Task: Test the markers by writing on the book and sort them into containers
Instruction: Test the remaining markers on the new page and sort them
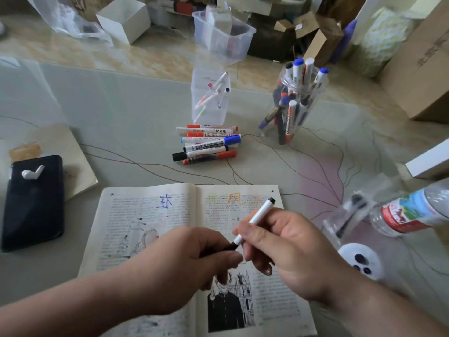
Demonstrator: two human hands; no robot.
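Note:
An open book (150,229) lies in front of me, with blue and orange marks near the top of its pages. My right hand (281,249) grips a thin white marker (257,217) above the right page. My left hand (192,261) pinches the black cap at the marker's lower end. A pile of several whiteboard markers (206,144) lies beyond the book. Behind it, a clear square container (209,110) holds thin coloured pens. A clear round jar (295,103) to the right holds several thick markers.
A black phone (34,203) with a white earbud lies at the left on a beige notebook (73,152). At the right, a plastic bottle (413,212) lies on its side near a white lid (359,261). Boxes and a clear bin (223,35) stand on the floor beyond.

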